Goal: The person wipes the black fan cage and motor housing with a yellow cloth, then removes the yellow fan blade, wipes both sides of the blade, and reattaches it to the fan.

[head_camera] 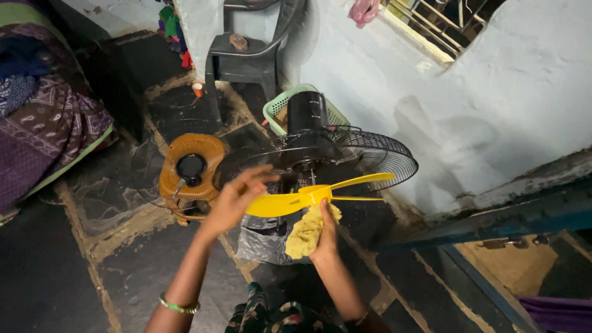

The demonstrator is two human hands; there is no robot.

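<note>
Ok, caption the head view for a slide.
Left hand steadies a yellow fan blade while right hand presses a yellow cloth under it, before the fan guard.

— Any packages, labels, signs or screens here?
— Only a crumpled clear plastic bag (264, 239) on the floor beneath the fan; no labels, signs or screens.
</note>
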